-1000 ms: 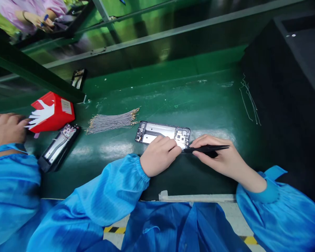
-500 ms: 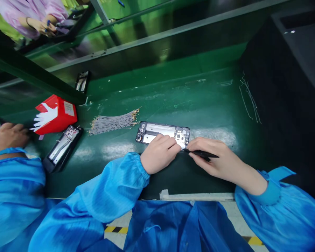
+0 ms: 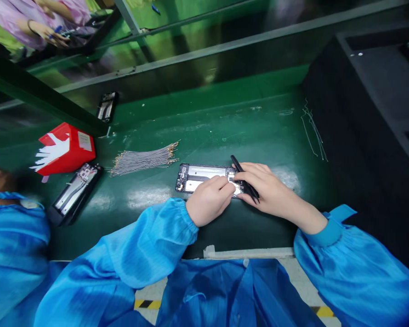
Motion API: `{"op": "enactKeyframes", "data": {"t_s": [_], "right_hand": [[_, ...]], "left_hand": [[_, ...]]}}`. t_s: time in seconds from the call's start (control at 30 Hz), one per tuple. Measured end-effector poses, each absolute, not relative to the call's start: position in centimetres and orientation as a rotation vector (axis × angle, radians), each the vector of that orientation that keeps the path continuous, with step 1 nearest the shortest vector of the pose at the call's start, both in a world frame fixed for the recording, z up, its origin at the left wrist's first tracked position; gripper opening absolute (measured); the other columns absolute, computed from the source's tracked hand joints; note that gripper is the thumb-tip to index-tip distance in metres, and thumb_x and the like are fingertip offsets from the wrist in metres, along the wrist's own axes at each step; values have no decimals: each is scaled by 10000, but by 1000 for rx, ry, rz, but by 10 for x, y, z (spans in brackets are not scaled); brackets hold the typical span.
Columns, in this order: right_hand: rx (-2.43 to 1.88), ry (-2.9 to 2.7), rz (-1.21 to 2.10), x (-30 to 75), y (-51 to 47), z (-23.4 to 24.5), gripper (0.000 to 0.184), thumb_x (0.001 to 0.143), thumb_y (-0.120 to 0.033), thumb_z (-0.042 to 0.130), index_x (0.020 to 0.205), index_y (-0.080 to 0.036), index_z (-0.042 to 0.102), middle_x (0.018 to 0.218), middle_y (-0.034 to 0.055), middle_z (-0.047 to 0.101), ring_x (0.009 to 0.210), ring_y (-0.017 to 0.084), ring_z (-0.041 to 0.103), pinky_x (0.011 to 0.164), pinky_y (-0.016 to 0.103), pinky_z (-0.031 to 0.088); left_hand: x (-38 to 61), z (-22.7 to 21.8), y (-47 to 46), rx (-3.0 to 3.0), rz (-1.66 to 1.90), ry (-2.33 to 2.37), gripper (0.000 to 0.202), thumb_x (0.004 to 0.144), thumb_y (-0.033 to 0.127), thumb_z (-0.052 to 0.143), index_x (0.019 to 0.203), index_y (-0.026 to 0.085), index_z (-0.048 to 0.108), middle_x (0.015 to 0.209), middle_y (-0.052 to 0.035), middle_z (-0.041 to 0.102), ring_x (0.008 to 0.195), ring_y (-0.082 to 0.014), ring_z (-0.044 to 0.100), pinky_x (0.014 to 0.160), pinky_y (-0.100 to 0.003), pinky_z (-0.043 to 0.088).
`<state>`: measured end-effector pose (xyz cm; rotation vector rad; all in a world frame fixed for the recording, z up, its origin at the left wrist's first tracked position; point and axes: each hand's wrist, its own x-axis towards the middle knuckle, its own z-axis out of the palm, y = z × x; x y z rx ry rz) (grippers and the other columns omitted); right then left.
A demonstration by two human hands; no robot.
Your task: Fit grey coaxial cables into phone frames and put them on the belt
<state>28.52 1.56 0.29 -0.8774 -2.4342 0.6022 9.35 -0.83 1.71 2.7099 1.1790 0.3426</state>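
An opened phone [image 3: 204,171], its circuit board at the right end, lies flat on the green bench. Over its middle and lower edge is my left hand [image 3: 211,197], fingers curled and pinched at the board; whatever they pinch is too small to make out. My right hand [image 3: 267,186] has black tweezers [image 3: 248,184] tucked between its fingers, with the two tips pointing back toward me. Its fingertips touch the right end of the phone, near my left fingers. A bundle of thin grey cables [image 3: 143,159] with gold ends lies to the left of the phone.
A red box [image 3: 77,145] with white strips stands at left, by stacked opened phones [image 3: 77,195]. Another phone [image 3: 107,106] lies behind the green post. Loose wires [image 3: 313,129] lie near the black case [image 3: 341,113] at right. A co-worker's blue sleeve [image 3: 13,240] is at far left.
The tweezers have swung round in my right hand, their tips leaving the board and now facing me. My right fingertips have moved onto the phone's right end. My left hand stays at the board.
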Motion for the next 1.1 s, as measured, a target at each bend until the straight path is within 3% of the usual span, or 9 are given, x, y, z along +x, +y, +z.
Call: {"op": "enactKeyframes", "data": {"t_s": [0.43,0.8,1.1], "right_hand": [[-972,-2430,599,277,13,6,309,744,-134,493,1047,-188,459,1131,108,482,1105,250,409,892,397,373],[-1017,-2425,683,280,16,6,349,725,-158,544,1050,-216,433,1175,73,459,1130,230,385,908,375,343],[-1156,-2544,636,269,22,13,368,660,-184,531,1015,-229,442,1117,71,439,1034,258,375,809,392,334]], "left_hand": [[86,11,-18,2554,565,1087,226,896,178,355,908,151,579,770,-45,544,749,-139,489,679,-261,427],[84,9,-24,2530,622,1052,199,882,167,404,911,137,599,753,-42,552,724,-132,481,668,-261,406],[85,10,-24,2506,632,1031,192,872,153,414,910,130,601,789,-52,569,746,-139,483,676,-264,401]]}}
